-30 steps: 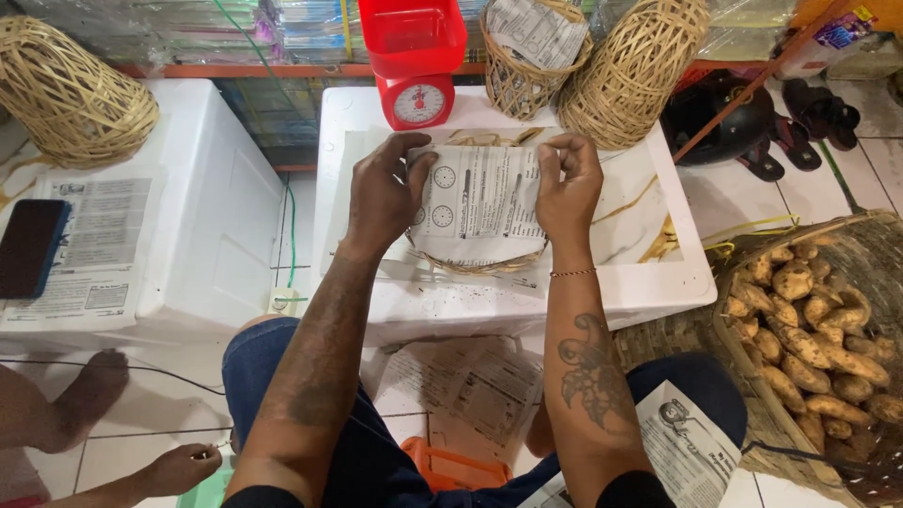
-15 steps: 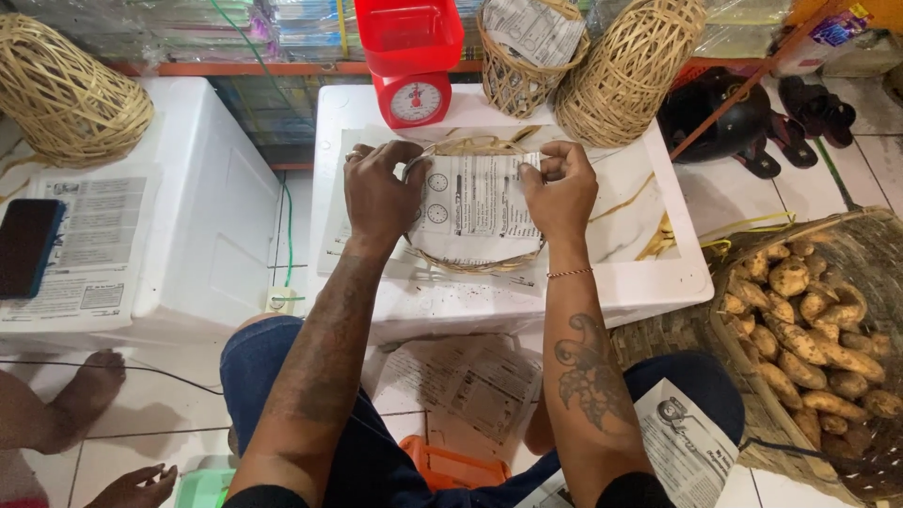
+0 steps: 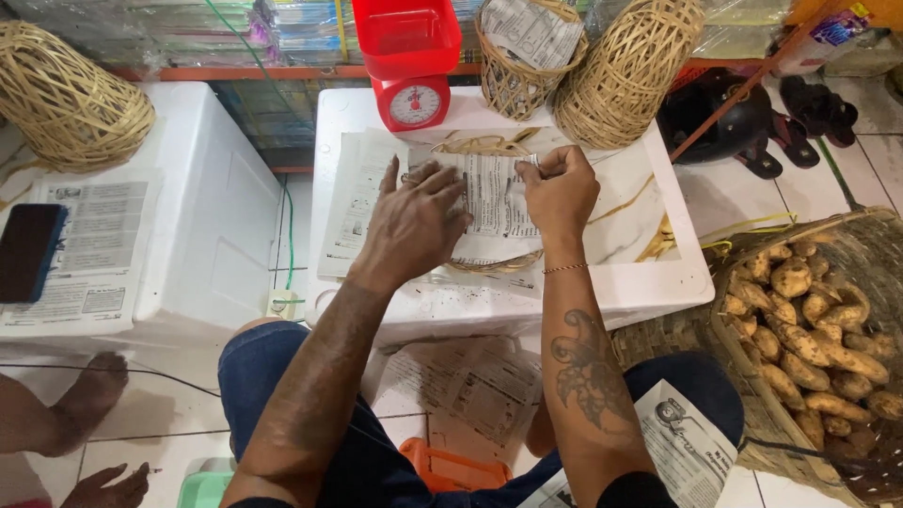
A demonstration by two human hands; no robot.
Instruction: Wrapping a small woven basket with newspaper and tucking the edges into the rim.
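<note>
A sheet of newspaper (image 3: 494, 193) lies over a small woven bamboo basket (image 3: 499, 264) on a white foam box (image 3: 649, 282) in front of me. My left hand (image 3: 414, 226) presses flat on the paper's left side, fingers spread. My right hand (image 3: 560, 188) pinches the paper's upper right edge and folds it down over the basket rim. Bamboo strips (image 3: 480, 143) stick out above the paper.
A red kitchen scale (image 3: 409, 66) stands at the box's back. Woven baskets (image 3: 625, 71) sit beside it, one stuffed with newspaper (image 3: 527, 47). A large basket of potatoes (image 3: 818, 329) stands at right. Left: another white box (image 3: 188, 235), a basket (image 3: 66, 94), a phone (image 3: 28, 249), another person's foot (image 3: 89, 400) and hand.
Both hands shifted up and closer together on the newspaper. The left hand opened flat on it; the right went from holding the edge to pinching it at the top.
</note>
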